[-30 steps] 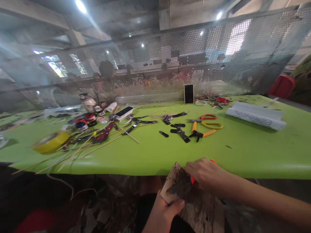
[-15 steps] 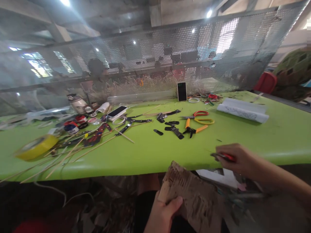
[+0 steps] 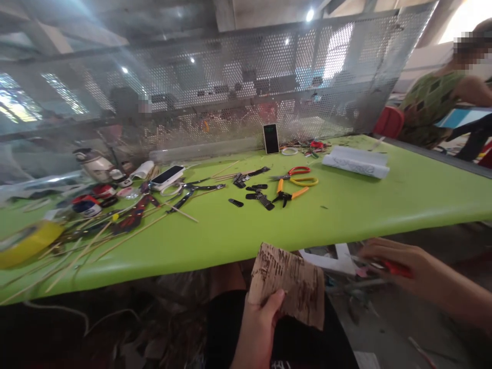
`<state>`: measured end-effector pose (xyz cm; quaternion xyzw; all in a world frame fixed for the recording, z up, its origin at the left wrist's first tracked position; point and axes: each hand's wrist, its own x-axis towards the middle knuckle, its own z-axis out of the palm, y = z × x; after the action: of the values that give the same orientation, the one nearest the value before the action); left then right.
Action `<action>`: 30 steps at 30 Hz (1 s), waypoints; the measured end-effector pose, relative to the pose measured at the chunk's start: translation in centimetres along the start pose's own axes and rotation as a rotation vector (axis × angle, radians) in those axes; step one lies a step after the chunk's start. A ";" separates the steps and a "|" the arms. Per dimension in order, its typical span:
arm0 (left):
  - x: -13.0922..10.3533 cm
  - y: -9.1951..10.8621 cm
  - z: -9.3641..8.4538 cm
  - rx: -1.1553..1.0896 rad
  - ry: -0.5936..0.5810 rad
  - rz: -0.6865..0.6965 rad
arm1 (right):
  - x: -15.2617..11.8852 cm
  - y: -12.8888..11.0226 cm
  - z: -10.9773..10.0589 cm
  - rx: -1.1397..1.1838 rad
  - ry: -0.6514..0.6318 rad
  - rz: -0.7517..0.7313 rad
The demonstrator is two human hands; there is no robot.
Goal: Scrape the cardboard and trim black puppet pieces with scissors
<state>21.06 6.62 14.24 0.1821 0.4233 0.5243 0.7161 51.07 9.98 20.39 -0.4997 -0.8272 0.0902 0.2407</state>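
Observation:
My left hand [image 3: 265,310] grips a brown piece of corrugated cardboard [image 3: 295,287] by its left side, thumb on top. Its face is scored and torn, with dark ridges showing, and it is tilted over my lap in front of the table edge. To the right, my right hand [image 3: 400,261] is closed around a red-handled tool [image 3: 397,268], blurred by motion, and is apart from the cardboard. The tool's kind is hard to make out. On the table ahead lie yellow-handled pliers [image 3: 286,195], scissors [image 3: 298,177] with red and yellow handles and small black strips [image 3: 261,197].
On the green table [image 3: 215,236] are thin sticks [image 3: 126,233], yellow tape [image 3: 33,241], a white device [image 3: 168,177], an upright phone [image 3: 271,139] and rolled paper [image 3: 355,163]. A perforated screen [image 3: 238,87] stands behind. A person [image 3: 434,100] is at the far right.
My right hand has moved right and down with the red-handled tool, from over the table edge to beyond it. The cardboard now faces up more, and the view has turned right.

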 end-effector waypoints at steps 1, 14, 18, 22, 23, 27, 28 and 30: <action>-0.3 0.0 0.3 -0.009 -0.019 -0.018 | 0.9 -1.5 0.9 0.101 -0.053 -0.002; -0.8 0.1 1.3 -0.116 0.044 -0.046 | 3.8 -6.0 8.7 0.011 0.039 -0.167; -1.0 -0.2 1.0 -0.067 0.039 -0.060 | 3.4 -5.7 9.2 -0.051 -0.029 -0.219; -1.0 -0.8 0.7 -0.010 0.005 -0.037 | 3.2 -5.0 9.7 -0.083 -0.066 -0.239; -1.0 -0.9 0.6 0.009 -0.009 -0.026 | 3.2 -4.8 9.7 -0.096 -0.058 -0.232; -1.0 -1.5 0.2 0.078 -0.018 0.014 | 3.1 -2.8 8.2 -0.108 0.029 -0.076; -1.0 -1.5 0.1 0.082 -0.007 0.020 | 2.9 -2.0 7.5 -0.089 0.051 -0.015; -1.0 -1.6 0.1 0.064 0.014 0.011 | 2.0 -0.5 5.6 -0.017 0.066 0.070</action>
<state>21.98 5.15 13.54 0.2033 0.4438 0.5158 0.7041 47.20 11.98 16.34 -0.5331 -0.8016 0.0750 0.2602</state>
